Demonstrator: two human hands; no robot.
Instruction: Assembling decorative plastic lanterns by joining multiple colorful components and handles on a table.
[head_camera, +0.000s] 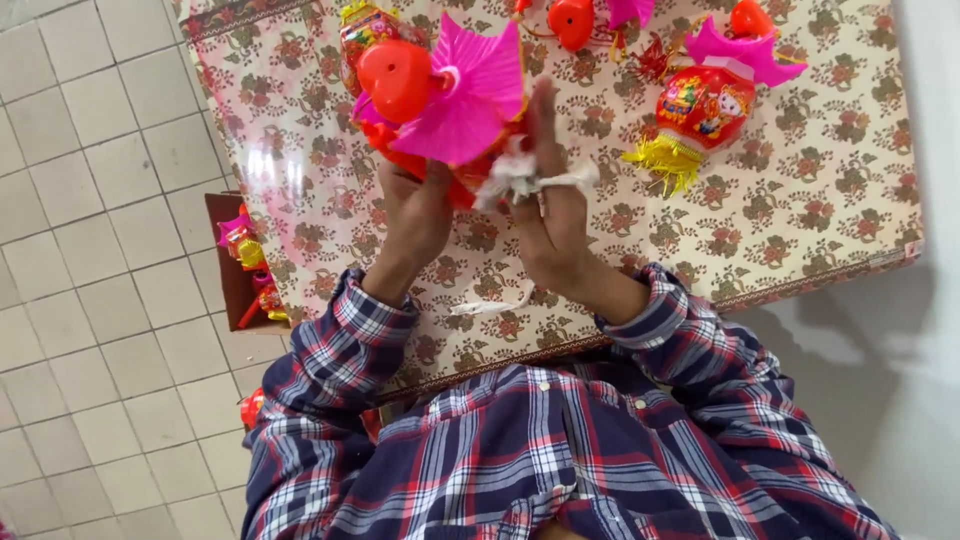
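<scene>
Over a table with a floral cloth (800, 200), both my hands hold up a red toy lantern (400, 78) with a pink pleated paper fan (470, 90). My left hand (415, 215) grips the lantern's underside from below. My right hand (550, 215) holds it from the right, with a crumpled white strip (525, 178) pinched in its fingers. Most of the lantern's body is hidden behind the fan and my hands.
A finished lantern with a yellow tassel (700, 110) lies at the upper right of the table, more red and pink pieces (575, 20) along the far edge. A white scrap (490, 303) lies near me. A brown box of lanterns (245, 265) stands on the tiled floor at left.
</scene>
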